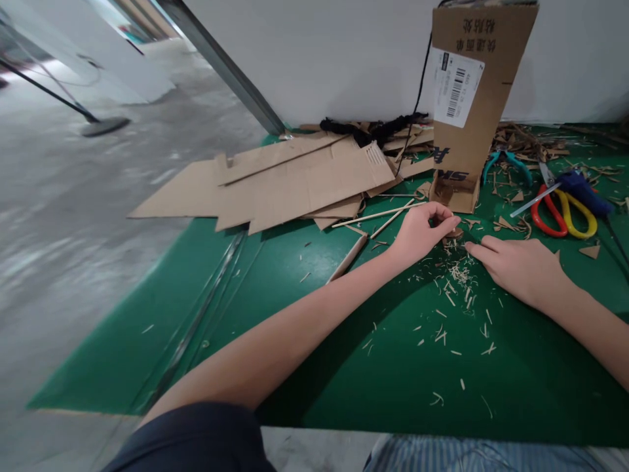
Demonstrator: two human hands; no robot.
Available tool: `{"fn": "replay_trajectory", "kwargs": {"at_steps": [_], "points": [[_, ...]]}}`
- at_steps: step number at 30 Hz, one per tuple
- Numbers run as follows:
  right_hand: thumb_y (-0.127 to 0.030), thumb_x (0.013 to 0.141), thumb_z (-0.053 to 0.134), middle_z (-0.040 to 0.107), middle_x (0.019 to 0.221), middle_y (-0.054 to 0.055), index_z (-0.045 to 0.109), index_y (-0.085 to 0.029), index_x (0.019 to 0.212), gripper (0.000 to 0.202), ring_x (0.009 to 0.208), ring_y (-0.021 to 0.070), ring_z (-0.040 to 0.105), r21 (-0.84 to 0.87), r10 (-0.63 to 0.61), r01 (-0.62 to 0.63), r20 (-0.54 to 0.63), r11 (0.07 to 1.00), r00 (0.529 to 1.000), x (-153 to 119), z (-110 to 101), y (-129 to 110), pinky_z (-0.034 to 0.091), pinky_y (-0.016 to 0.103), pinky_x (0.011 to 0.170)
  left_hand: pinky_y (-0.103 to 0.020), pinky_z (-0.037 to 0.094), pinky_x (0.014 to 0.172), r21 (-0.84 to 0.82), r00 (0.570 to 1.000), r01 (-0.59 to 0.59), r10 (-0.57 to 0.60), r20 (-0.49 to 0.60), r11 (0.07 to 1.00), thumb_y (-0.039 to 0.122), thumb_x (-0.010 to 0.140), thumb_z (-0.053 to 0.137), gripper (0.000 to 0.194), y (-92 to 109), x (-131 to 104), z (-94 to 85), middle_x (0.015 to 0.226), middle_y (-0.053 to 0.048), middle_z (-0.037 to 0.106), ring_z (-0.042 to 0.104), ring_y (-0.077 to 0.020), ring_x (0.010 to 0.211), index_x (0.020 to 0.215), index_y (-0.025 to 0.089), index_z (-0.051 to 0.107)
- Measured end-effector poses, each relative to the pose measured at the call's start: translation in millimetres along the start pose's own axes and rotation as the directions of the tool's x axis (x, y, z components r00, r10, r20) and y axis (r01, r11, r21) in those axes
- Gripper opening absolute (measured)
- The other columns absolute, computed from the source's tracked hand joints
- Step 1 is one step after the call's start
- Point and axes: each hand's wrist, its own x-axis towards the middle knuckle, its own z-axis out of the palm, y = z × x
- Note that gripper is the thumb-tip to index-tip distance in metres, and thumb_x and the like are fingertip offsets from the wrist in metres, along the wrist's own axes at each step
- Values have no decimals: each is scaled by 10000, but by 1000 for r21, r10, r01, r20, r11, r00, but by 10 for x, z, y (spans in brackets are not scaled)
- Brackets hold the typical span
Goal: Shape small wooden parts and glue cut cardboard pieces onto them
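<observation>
My left hand [423,228] is closed in a pinch above the green table; whatever sits between its thumb and forefinger is too small to name. Just right of it, my right hand [523,267] rests low with its fingers curled together, and I cannot make out anything in them. Below and between both hands lies a small brown piece [453,233]. Pale wood shavings [460,273] are heaped there and scattered toward me. Thin wooden sticks [376,215] lie left of my left hand, near a brown rod [348,259] partly behind my forearm.
Behind my hands stands a tall cardboard box [472,98] with a label. Flat cardboard sheets [304,180] cover the back left of the green table [206,262]. Scissors with red and yellow handles [565,213], teal pliers [508,164] and a blue glue gun [584,190] lie right.
</observation>
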Motion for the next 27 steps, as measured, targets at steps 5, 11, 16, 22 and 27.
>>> {"fn": "replay_trajectory", "kwargs": {"at_steps": [5,11,16,22,27], "points": [[-156,896,409,631,862,23,581,-228,1194,351,462,103,414,38,9,-12,70,999,997,-7,-96,-9,94,290,413,-259,398,548,11,1000,0,0,-5,1000,304,839,618,173,9,-1,-4,691,-25,617,534,-120,606,724,177,596],[-176,906,390,643,861,36,606,-223,1153,332,479,106,441,85,17,-24,82,996,996,4,-103,-7,119,283,433,-265,403,549,10,1000,10,-10,2,1000,318,840,616,194,24,-2,-4,678,-21,613,527,-121,596,714,172,594],[-240,931,376,658,873,26,607,-245,1152,319,531,127,498,151,44,-49,37,987,998,-42,-50,59,155,276,433,-275,407,566,-28,1000,21,-21,-12,999,283,826,630,163,28,-7,3,687,-20,613,539,-128,617,713,172,593],[-240,926,403,675,963,77,636,-196,1028,258,777,212,589,85,91,-83,-96,993,991,-94,4,263,350,309,553,-265,405,545,-101,999,37,-39,-16,994,307,843,615,169,40,-10,-16,707,-24,613,527,-120,605,742,172,600],[-329,909,476,659,1055,107,609,-187,1062,247,954,261,595,463,258,-122,-244,878,935,6,32,119,458,399,757,-248,408,558,-225,995,28,-50,-90,974,278,822,644,146,71,-7,-25,702,-13,615,529,-106,608,733,171,599]]}}
